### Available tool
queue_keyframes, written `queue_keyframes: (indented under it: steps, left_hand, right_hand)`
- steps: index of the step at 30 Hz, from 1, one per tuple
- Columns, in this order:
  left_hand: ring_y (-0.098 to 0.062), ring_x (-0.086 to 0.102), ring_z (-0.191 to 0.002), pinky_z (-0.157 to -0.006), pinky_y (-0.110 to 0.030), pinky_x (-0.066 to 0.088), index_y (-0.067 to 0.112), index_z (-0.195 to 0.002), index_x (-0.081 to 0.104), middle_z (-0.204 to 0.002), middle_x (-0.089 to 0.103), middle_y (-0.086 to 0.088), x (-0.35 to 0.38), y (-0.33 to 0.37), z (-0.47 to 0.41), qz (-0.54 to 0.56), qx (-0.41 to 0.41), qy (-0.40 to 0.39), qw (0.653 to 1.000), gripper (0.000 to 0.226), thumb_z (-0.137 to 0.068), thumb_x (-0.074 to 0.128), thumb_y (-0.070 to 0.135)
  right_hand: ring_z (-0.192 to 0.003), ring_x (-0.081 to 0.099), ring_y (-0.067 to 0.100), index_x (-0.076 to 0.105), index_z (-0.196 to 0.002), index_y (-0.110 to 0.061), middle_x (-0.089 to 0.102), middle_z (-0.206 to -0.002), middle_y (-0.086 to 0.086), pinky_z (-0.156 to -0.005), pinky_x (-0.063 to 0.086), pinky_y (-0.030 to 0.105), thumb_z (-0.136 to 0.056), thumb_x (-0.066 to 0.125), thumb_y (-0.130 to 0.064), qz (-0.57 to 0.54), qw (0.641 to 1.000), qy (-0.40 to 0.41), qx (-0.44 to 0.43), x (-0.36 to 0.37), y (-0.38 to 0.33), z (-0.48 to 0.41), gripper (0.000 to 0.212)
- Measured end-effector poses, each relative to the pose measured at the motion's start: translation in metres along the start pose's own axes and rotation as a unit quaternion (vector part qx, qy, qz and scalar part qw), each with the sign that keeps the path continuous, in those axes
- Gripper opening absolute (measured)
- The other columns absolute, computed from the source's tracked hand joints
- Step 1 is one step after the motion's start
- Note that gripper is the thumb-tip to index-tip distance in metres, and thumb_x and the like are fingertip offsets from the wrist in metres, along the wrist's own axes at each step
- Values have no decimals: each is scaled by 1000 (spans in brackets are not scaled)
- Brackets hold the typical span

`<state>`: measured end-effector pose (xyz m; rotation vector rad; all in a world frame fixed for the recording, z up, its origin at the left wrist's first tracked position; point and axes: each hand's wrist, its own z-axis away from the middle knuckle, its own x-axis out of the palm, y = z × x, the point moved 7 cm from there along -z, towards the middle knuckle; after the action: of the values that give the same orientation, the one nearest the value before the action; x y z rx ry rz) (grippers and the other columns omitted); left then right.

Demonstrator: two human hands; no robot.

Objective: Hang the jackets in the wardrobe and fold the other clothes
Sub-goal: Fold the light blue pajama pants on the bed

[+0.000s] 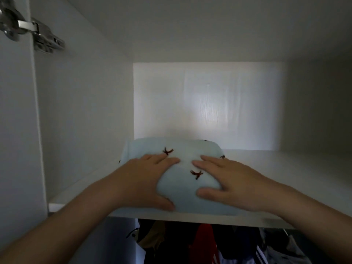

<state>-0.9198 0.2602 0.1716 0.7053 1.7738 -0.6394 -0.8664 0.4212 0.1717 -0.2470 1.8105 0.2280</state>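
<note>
We look into the upper compartment of a white wardrobe (209,103), where a folded pale blue garment (187,189) with small dark bird-like prints lies on the shelf (285,168). It sits a little left of the middle, its near edge just at the shelf's front lip and its far edge well short of the back wall. Both hands lie flat on top of it with fingers straight and nothing clasped. The left hand (144,180) covers the garment's left part, fingers pointing right and far, thumb spread along the near edge. The right hand (234,181) covers the right part, fingers pointing left and far, thumb stretched toward the left hand. Their fingertips come near each other over the cloth but stay apart, and two of the prints show between them. Below the shelf we make out hanging clothes (205,242) in dark, red and tan tones, packed side by side. A metal door hinge (38,35) sits at the upper left.
</note>
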Motion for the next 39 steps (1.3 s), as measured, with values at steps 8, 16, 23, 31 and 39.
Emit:
queue_keyframes:
  steps: [8, 16, 23, 31, 39]
  left_hand:
    - [-8, 25, -138, -112, -25, 21, 40, -147, 13, -153, 23, 14, 34, -65, -67, 19, -30, -26, 999, 101, -67, 71, 65]
    - [-17, 24, -140, -116, -35, 21, 31, -150, 13, -154, 24, 1, 64, -143, -130, -3, -48, -97, 994, 108, -67, 79, 50]
    - [-22, 26, -139, -115, -34, 21, 27, -150, 15, -152, 26, -5, 72, -177, -154, -20, -61, -102, 993, 101, -71, 78, 38]
    - [-23, 7, -146, -117, -40, 15, 34, -150, 1, -159, 3, -7, 93, -231, -181, -57, -113, -117, 985, 104, -76, 73, 42]
    - [-22, -1, -147, -116, -51, 9, 38, -149, -5, -160, -6, 0, 114, -261, -205, -77, -135, -97, 983, 98, -80, 63, 48]
  right_hand:
    - [-133, 37, 27, 0, -150, -35, 23, -154, 11, -112, 24, 34, -63, -8, -83, 131, 990, -46, 19, 38, 23, -84, 101]
    - [-133, 35, 37, -5, -150, -36, 11, -156, 15, -110, 31, 45, -88, 22, -73, 80, 988, -109, 74, 71, 48, -176, 77]
    - [-133, 35, 37, -2, -151, -35, 13, -156, 14, -110, 30, 44, -89, 25, -72, 55, 988, -109, 90, 86, 54, -229, 77]
    - [-136, 30, 39, 1, -151, -35, 11, -157, 15, -111, 27, 47, -88, 30, -71, 34, 988, -97, 113, 106, 63, -288, 78]
    - [-141, 22, 35, 5, -150, -35, 10, -157, 12, -114, 22, 48, -87, 32, -71, -23, 992, -44, 117, 129, 85, -326, 78]
